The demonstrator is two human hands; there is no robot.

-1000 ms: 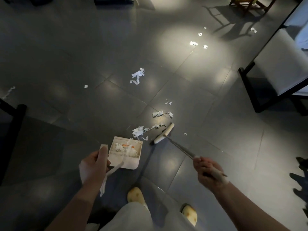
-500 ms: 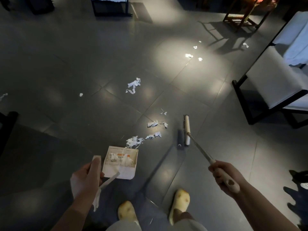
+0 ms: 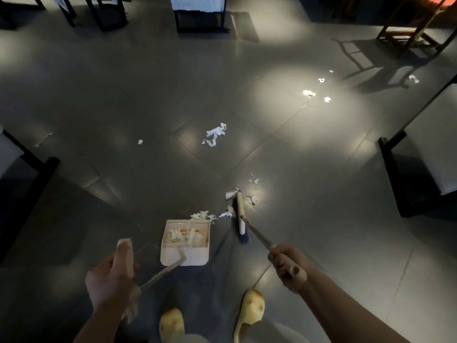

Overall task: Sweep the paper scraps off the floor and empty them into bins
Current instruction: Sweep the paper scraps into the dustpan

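Down on the grey tiled floor (image 3: 99, 95), a cream dustpan (image 3: 185, 243) is set flat with its open mouth facing away from the person. White paper scraps (image 3: 181, 234) are heaped inside it against the comb ridge, along with a small orange-marked piece. Its long handle (image 3: 162, 272) is gripped by the left hand (image 3: 111, 276), whose fingers are curled round the pale top end. More scraps (image 3: 205, 216) are gathered just beyond the pan's front lip, touching or nearly touching it.

The broom head (image 3: 240, 214) is laid on the floor just to the right of the pan, running almost straight away from the person, with loose scraps (image 3: 231, 195) bunched against its left side and a few shreds (image 3: 252, 198) on its right. The broom's handle (image 3: 259, 237) is clasped firmly by the right hand (image 3: 286, 263), fingers wrapped round the pale end grip.

Farther off, a twisted cluster of scraps (image 3: 215, 134) is seen mid-floor, a tiny piece (image 3: 140, 142) to its left, and several bits (image 3: 309, 93) in a bright patch of light. Dark-framed chairs (image 3: 408, 184) with pale cushions are placed at the right and left edges. Yellow slippers (image 3: 251, 308) are visible at the bottom.
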